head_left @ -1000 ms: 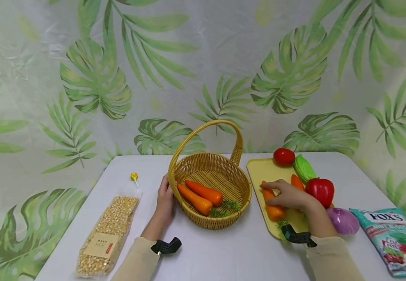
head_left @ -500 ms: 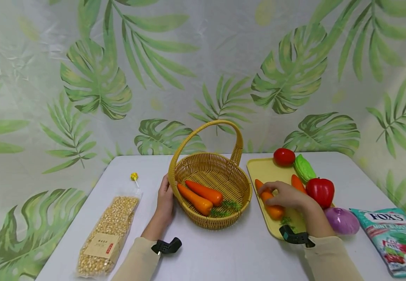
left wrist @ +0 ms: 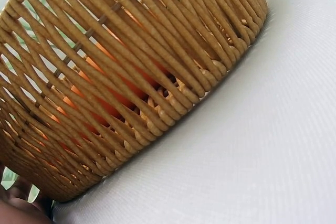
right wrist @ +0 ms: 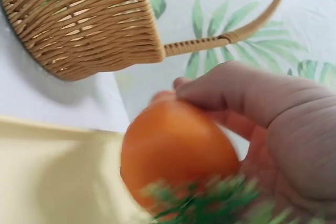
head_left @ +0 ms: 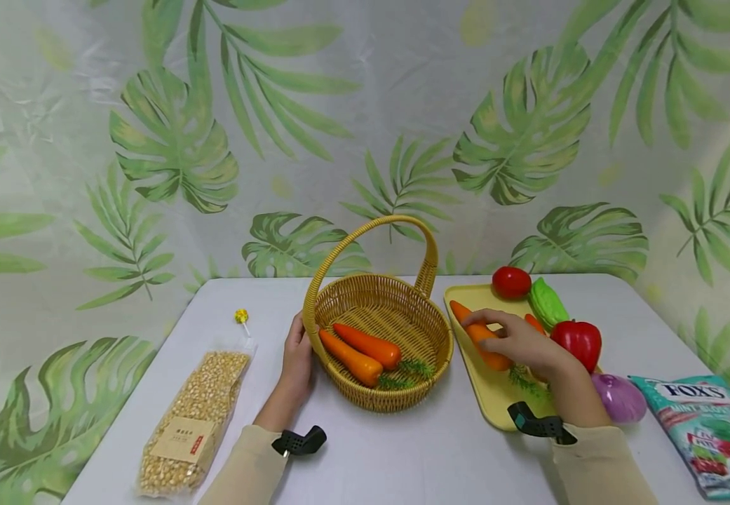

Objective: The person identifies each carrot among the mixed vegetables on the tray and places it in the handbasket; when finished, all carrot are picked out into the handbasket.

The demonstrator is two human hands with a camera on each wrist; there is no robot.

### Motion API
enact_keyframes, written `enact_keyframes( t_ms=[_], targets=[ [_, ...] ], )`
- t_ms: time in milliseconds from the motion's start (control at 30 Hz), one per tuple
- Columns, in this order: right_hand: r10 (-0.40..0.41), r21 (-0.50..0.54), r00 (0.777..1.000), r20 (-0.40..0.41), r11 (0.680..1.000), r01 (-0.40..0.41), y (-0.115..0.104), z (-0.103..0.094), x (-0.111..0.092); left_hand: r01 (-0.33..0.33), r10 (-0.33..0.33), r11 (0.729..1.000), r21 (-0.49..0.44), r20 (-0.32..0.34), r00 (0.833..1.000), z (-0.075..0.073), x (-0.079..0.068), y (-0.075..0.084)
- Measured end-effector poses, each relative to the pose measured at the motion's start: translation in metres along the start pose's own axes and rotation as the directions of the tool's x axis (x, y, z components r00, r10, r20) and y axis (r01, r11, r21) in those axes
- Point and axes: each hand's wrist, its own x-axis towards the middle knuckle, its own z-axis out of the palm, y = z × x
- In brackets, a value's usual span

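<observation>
My right hand (head_left: 519, 340) pinches an orange carrot (head_left: 481, 335) between thumb and fingers over the left part of the yellow tray (head_left: 497, 415). In the right wrist view the carrot's thick end (right wrist: 176, 153) and green leafy top (right wrist: 205, 203) face the camera. My left hand (head_left: 298, 358) holds the left side of the wicker basket (head_left: 377, 401) near the foot of its handle. Only a bit of that hand (left wrist: 21, 205) shows at the lower left of the left wrist view, against the basket wall (left wrist: 131, 66). Two carrots (head_left: 365, 345) lie inside the basket.
On the tray's far and right side are a tomato (head_left: 511, 283), a green ridged vegetable (head_left: 548, 303), a red pepper (head_left: 577, 345) and another carrot (head_left: 533, 323). A purple onion (head_left: 618, 398) and a Fox's bag (head_left: 705, 428) lie right; corn kernels (head_left: 194, 414) and a lollipop (head_left: 242, 318) left.
The carrot in my right hand has come up off the tray and moved up and left, its pointed end nearing the basket. My left hand and the basket have stayed in place.
</observation>
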Motion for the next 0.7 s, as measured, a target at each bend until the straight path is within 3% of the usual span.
enact_keyframes(
  t_ms=[367,500,700],
  targets=[
    [-0.113,0.108,0.994,0.012,0.988,0.111,-0.011,-0.002,-0.004,0.0,0.0,1.0,0.01,-0.002,1.0,0.0,0.0,0.0],
    [-0.178,0.128,0.98,0.089,0.978,0.166,-0.014,-0.001,-0.006,0.0,0.0,1.0,0.008,-0.005,1.0,0.0,0.0,0.0],
    [-0.271,0.197,0.936,0.223,0.953,0.229,-0.018,-0.002,-0.008,-0.004,0.004,1.0,0.012,-0.009,1.0,0.0,0.0,0.0]
  ],
)
